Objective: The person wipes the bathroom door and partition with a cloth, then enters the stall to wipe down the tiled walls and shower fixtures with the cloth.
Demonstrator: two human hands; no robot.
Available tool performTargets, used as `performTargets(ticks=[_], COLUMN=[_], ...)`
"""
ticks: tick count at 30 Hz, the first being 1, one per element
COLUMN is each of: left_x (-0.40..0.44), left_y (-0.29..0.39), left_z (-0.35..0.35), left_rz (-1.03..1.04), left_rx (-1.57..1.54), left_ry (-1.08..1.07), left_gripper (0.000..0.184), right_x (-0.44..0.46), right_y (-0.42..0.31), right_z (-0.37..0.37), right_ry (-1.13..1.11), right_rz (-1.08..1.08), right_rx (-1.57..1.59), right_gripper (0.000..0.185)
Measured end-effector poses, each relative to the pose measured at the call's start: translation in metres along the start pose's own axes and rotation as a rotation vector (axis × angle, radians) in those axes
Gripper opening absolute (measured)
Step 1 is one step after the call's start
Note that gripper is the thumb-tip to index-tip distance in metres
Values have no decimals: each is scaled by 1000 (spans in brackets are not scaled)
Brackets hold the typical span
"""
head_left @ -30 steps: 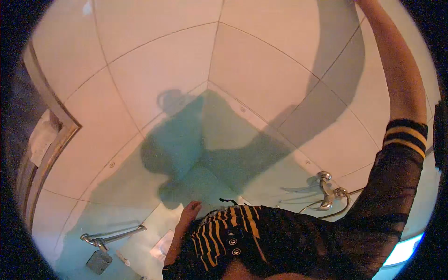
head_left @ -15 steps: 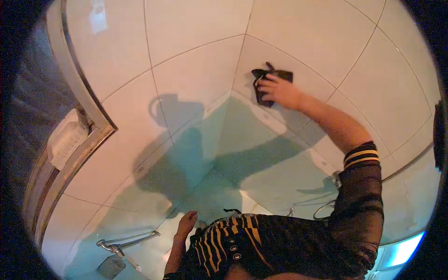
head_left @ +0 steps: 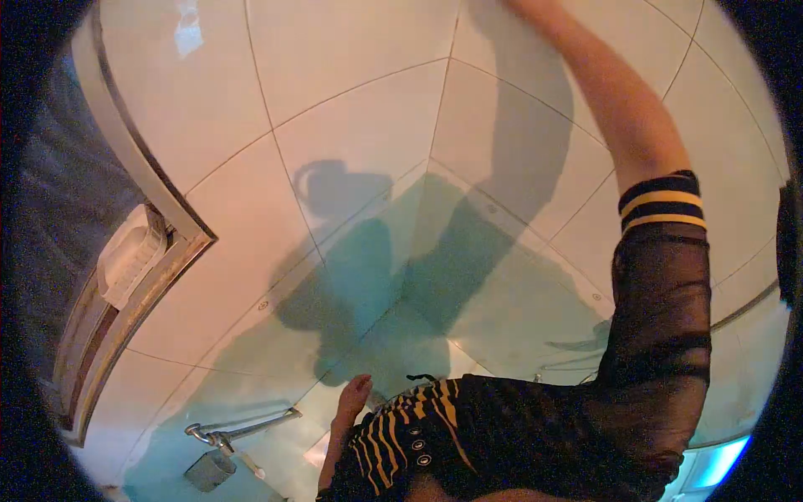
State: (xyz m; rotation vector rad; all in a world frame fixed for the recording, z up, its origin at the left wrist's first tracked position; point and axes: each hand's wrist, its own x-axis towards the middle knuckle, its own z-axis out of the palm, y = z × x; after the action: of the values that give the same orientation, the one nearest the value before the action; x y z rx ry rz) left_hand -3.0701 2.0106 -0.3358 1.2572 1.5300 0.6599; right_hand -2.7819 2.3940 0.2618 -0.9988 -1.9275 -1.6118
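Note:
My left hand hangs low beside the striped clothing at my waist, touching nothing that I can make out; its fingers look loosely bent, too small to judge. My right arm reaches up along the pale tiled wall, and the right hand lies beyond the top edge, so its fingers and anything in them are hidden. Only the forearm and the dark sleeve with yellow bands show. A shadow of my head and raised arm falls across the wall corner.
A metal fitting and a grey cup-like holder are at the lower left. A white basket stands on the framed ledge at the left. At the lower right is a bright bluish panel.
Half a second ago my right hand was on the wall near the corner with a black cloth; it has moved up out of view. My left hand has shifted slightly right and stays low.

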Motion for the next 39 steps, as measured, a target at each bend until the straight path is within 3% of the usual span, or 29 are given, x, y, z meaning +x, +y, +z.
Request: performTargets(ticks=[1, 2, 3, 5, 9, 11, 12, 14, 15, 17, 19, 21, 23, 24, 26, 28, 29, 30, 32, 34, 35, 37, 38, 39], left_x=[4, 0, -5, -17, -23, -22, -22, -25, -26, -31, -31, -26, -23, -20, -9, -1, -1, 3, 4, 5, 7, 2, 3, 3], left_y=[-30, -34, -37, -44, -41, -42, -41, -28, -32, -34, -37, -52, -34, -26, -32, -38, -23, -22, -25, -27, -29, -32, -33, -37], left_z=[5, 2, 1, -3, -14, -16, -21, -29, -29, -31, -31, -31, -35, -37, -37, -35, -38, -37, -35, -35, -34, -32, -32, -30], left_rz=[136, 128, 115, 91, -11, -16, -4, -26, -37, -102, -75, -12, -30, -45, 37, 65, 87, 86, 46, 84, 85, 118, 113, 101], left_rx=[42, 49, 113, 182, 120, 100, 83, 73, 74, 71, 83, 181, 168, 140, 193, 99, 203, 208, 313, 280, 327, 350, 338, 326], left_ry=[-28, -31, -19, -20, -43, -28, -10, -7, 3, -14, -34, -61, -80, -97, -78, -33, -21, -13, -67, -80, -104, -85, -70, -79], left_gripper=[34, 34, 34, 34, 33, 34, 35, 35, 35, 35, 35, 35, 34, 34, 32, 33, 34, 34, 36, 37, 38, 38, 38, 38], right_x=[-18, -33, -48, -123, -235, -295, -312, -318, -317, -268, -256, -206, -158, -140, -104, -95, -93, -84, -78, -97, -97, -93, -83, -80], right_y=[-17, -32, -48, -81, -180, -206, -212, -219, -219, -206, -211, -189, -174, -179, -205, -274, -293, -305, -342, -356, -352, -334, -307, -301], right_z=[13, 20, 9, 70, 57, 59, 62, 56, 58, 27, 51, 51, 38, 25, 2, 41, 17, -21, -71, -94, -89, -69, -70, -35], right_ry=[-15, -31, -223, 17, -508, -451, -448, -828, -828, -798, -210, 19, 222, 228, -26, 507, 520, 379, 170, 386, 394, 423, 461, 232], right_rz=[6, 11, 20, -210, -406, -540, -538, -443, -445, -52, 420, 823, 1074, 1078, 1284, 941, 762, 699, 568, -59, -58, -332, -234, -78], right_rx=[28, 57, 149, 258, 434, 484, 503, 755, 770, 951, 1043, 1218, 1339, 1340, 1678, 952, 989, 1033, 1433, 1125, 1126, 1036, 1071, 1696], right_gripper=[30, 30, 35, 21, 12, 11, 11, 18, 18, 24, 24, 25, 34, 34, 43, 46, 54, 59, 53, 42, 42, 38, 36, 33])
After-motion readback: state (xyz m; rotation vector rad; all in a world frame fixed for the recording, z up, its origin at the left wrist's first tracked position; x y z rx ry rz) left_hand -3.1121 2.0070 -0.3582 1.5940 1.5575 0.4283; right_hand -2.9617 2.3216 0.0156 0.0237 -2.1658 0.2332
